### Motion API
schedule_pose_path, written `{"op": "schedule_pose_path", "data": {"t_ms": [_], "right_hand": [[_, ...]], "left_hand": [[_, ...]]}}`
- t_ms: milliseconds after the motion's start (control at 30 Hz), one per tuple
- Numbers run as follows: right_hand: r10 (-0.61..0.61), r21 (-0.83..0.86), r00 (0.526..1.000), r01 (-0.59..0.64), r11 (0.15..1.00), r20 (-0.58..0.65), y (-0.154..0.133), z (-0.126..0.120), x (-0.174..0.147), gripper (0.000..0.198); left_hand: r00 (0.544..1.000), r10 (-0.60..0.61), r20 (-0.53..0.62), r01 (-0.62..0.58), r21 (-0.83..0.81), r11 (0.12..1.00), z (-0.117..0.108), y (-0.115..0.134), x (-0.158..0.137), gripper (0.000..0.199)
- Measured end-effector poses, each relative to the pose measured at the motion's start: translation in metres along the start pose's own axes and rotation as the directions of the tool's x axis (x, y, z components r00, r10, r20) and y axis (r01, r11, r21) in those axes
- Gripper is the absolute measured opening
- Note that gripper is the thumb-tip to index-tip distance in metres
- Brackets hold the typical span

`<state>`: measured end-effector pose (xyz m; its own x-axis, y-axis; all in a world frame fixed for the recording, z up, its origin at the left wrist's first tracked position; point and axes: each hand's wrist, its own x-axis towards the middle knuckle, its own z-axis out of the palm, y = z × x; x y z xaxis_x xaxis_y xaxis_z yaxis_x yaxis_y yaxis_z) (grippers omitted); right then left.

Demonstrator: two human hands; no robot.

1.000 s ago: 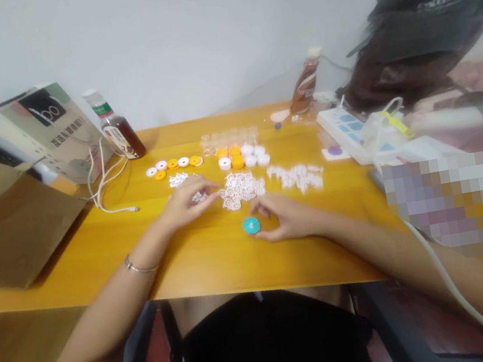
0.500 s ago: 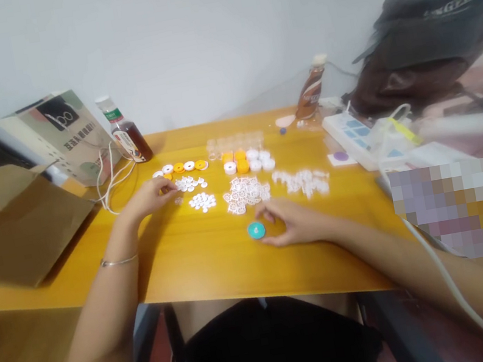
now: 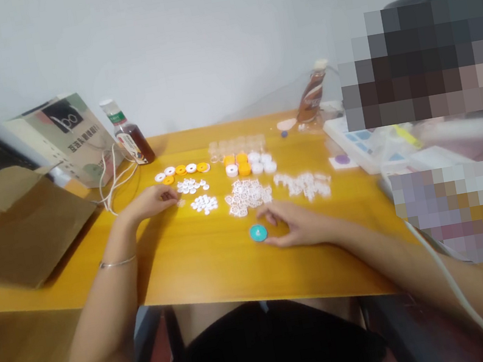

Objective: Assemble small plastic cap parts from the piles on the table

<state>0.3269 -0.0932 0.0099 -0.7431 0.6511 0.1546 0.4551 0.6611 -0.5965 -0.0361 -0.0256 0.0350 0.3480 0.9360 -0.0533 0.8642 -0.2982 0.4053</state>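
Observation:
My left hand [image 3: 161, 198] is on the table's left side, its fingers drawn together and pointing down. Whatever may be between its fingertips is too small to make out. A small clear piece [image 3: 181, 203] lies right by those fingertips, next to two piles of small white round pieces [image 3: 192, 185]. In front of me, a teal disc [image 3: 258, 233] with a pale centre lies flat. My right hand [image 3: 295, 223] rests beside it, thumb and fingers apart, the thumb close to its edge. Beyond that hand is a heap of white openwork pieces [image 3: 248, 195].
Orange and white rings [image 3: 180, 170] and stacked round parts [image 3: 244, 168] stand farther back, before a clear tray [image 3: 235, 145]. More whitish pieces [image 3: 304, 184] lie to the right. Bottles [image 3: 132, 137], a paper bag [image 3: 75, 141], cables and a power strip [image 3: 355, 140] border the table; another person sits at right.
My left hand's fingertips have dipped slightly and curled closer together by the small clear piece. My right hand stays beside the teal disc. The whole view has shifted a little.

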Motion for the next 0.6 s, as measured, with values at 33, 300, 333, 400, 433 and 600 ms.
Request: {"op": "schedule_pose_path", "data": {"t_ms": [33,300,333,400,433,600], "right_hand": [[0.003,0.002,1.0,-0.003,1.0,0.0,-0.0005,-0.0003,0.0,0.033],[0.017,0.0,1.0,-0.017,1.0,-0.009,-0.0008,-0.0005,0.0003,0.031],[0.019,0.002,1.0,-0.019,1.0,-0.01,-0.0006,-0.0004,0.0004,0.031],[0.024,0.004,1.0,-0.024,1.0,-0.006,-0.0003,-0.0003,0.0005,0.032],[0.026,0.004,1.0,-0.026,1.0,-0.005,-0.0002,-0.0003,0.0005,0.032],[0.024,0.007,1.0,-0.024,1.0,-0.018,0.0006,0.0003,0.0,0.032]], "left_hand": [[1.0,0.007,0.004,-0.007,-0.01,1.0,0.0008,0.0018,0.0003,0.022],[0.999,-0.015,-0.033,0.012,-0.091,0.996,0.0079,0.0079,0.0057,0.026],[0.999,-0.015,-0.033,0.011,-0.101,0.995,0.0085,0.0078,0.0062,0.026],[1.0,-0.014,-0.027,0.011,-0.1,0.995,0.0093,0.0075,0.0066,0.024],[1.0,-0.014,-0.022,0.012,-0.09,0.996,0.0096,0.0074,0.0066,0.023],[1.0,0.005,-0.019,-0.005,-0.03,1.0,0.0097,0.0058,0.0061,0.021]]}}
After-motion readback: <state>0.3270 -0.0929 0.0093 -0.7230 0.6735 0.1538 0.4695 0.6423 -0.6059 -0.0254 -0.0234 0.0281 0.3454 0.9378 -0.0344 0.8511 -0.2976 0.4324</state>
